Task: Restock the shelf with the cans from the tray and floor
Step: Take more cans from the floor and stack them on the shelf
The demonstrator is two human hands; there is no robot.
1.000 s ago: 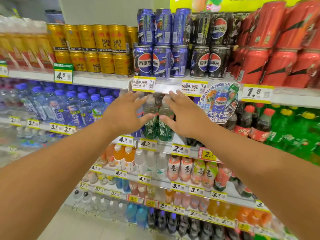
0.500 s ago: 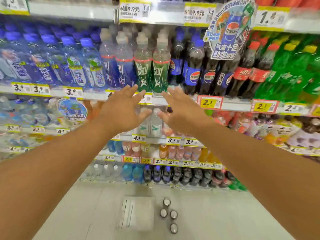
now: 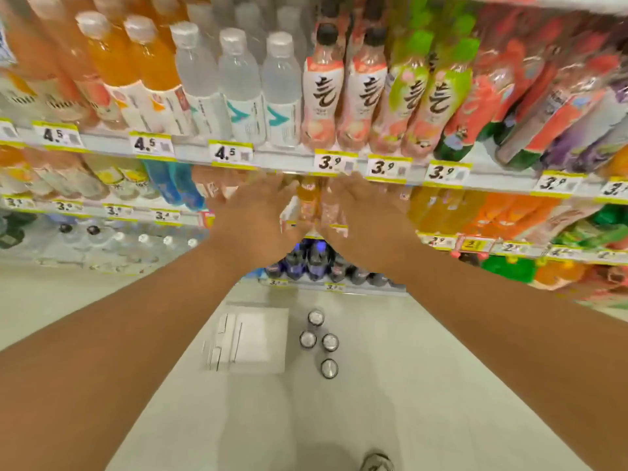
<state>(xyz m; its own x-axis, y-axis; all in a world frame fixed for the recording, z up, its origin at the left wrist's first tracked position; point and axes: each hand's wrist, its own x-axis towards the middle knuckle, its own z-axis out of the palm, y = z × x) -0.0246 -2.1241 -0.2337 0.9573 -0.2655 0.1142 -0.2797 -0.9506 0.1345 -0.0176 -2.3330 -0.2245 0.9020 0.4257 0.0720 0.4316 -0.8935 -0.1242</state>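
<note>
Shoe tip (image 3: 376, 463) at the bottom edge of the floor (image 3: 424, 385). Both forearms stretch forward over it.

Four cans (image 3: 321, 341) stand upright on the floor, tops showing: one nearest, two side by side behind it, one farthest, close together, whether touching is unclear. Tray (image 3: 251, 339) lies flat just left of the cans, pale and blurred; nothing visible in it.

Left hand (image 3: 253, 217) is spread wide, fingers straight, palm away, holding nothing. Right hand (image 3: 365, 219) is the same: fingers extended, empty. The two hands are near each other, thumbs inward with a narrow gap between. Both are raised in front of the lower shelves, well above the cans. Motion blur on the fingertips, so contact with the bottles behind can't be judged.

Behind the hands: shelf (image 3: 289, 163) edge with yellow price tags (image 3: 231, 154) reading 4.5 and 3.9. Above it, clear bottles (image 3: 282, 93), orange ones to the left, pink-label bottles (image 3: 323, 93) to the right. Dark bottles (image 3: 316, 263) on the bottom row just beyond the far end of the floor.
</note>
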